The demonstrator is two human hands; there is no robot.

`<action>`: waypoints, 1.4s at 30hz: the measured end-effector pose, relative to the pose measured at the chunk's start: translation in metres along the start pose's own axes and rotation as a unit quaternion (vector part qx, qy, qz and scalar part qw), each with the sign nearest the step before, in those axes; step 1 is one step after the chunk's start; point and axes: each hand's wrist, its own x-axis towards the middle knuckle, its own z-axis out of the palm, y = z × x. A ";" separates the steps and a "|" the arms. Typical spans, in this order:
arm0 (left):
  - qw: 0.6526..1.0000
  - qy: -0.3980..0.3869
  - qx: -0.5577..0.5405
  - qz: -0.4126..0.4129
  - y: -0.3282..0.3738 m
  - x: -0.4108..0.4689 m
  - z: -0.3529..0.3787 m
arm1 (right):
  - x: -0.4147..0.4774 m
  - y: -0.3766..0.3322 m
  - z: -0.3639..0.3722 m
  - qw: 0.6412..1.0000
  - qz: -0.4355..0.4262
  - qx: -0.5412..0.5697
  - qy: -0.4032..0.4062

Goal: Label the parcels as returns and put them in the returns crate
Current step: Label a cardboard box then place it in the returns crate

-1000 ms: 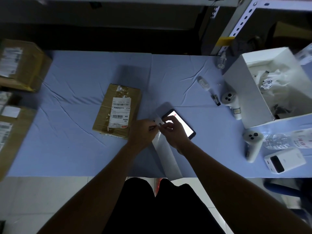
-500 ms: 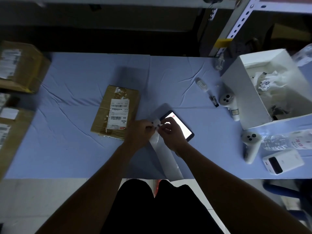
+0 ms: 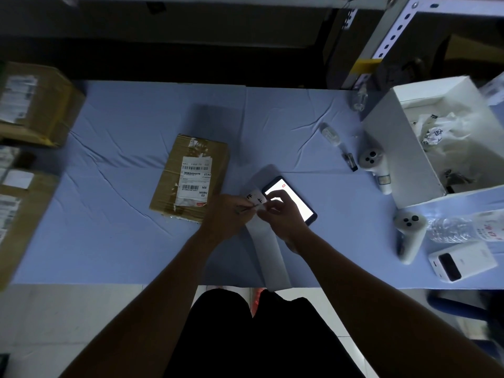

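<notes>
A brown cardboard parcel (image 3: 191,175) with a white shipping label lies on the blue table (image 3: 122,219), left of centre. Just right of it, my left hand (image 3: 227,216) and my right hand (image 3: 283,214) meet over a long white strip of label backing (image 3: 268,252). Both hands pinch a small white label (image 3: 255,199) with black characters, which curls up off the strip. The strip runs from beside the phone down to the table's front edge.
A lit phone (image 3: 293,197) lies under my right hand. At the right are an open white box (image 3: 403,148) with crumpled wrapping, two white handheld devices (image 3: 375,165) (image 3: 409,230), a water bottle (image 3: 463,227) and a power bank (image 3: 461,260). More cardboard boxes (image 3: 32,105) stand at the left edge.
The small label has lifted further off the backing strip between my fingers, and its black characters now show. The hands stay in the same place.
</notes>
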 end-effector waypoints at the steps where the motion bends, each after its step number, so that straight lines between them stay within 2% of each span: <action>1: 1.000 0.008 0.003 0.017 -0.001 0.000 0.001 | -0.001 0.001 0.000 1.000 -0.002 0.008 -0.001; 4: 0.995 0.021 0.033 0.093 -0.005 -0.001 0.001 | -0.003 0.002 0.001 1.000 -0.008 0.012 0.003; 8: 0.976 0.014 0.160 0.149 0.000 0.000 0.000 | -0.004 0.002 0.003 1.000 -0.010 0.012 0.009; 10: 0.970 0.014 0.191 0.153 0.004 -0.002 -0.001 | -0.005 0.002 0.002 1.000 -0.017 0.011 0.007; 16: 0.979 0.025 0.156 0.130 0.001 -0.001 -0.002 | -0.005 0.000 0.003 0.999 -0.042 -0.020 -0.010; 28: 0.968 0.025 0.198 0.153 0.004 -0.001 -0.002 | -0.005 0.002 0.001 0.997 -0.028 -0.073 -0.015; 35: 0.981 0.169 0.065 0.066 0.008 -0.004 -0.016 | 0.005 0.016 0.000 0.985 -0.031 -0.167 0.039; 39: 0.958 0.280 0.034 0.045 0.016 -0.004 -0.038 | 0.006 0.023 0.000 0.968 -0.046 -0.229 0.088; 42: 0.943 0.330 0.039 0.025 0.017 -0.007 -0.047 | 0.003 0.026 0.004 0.964 -0.051 -0.244 0.098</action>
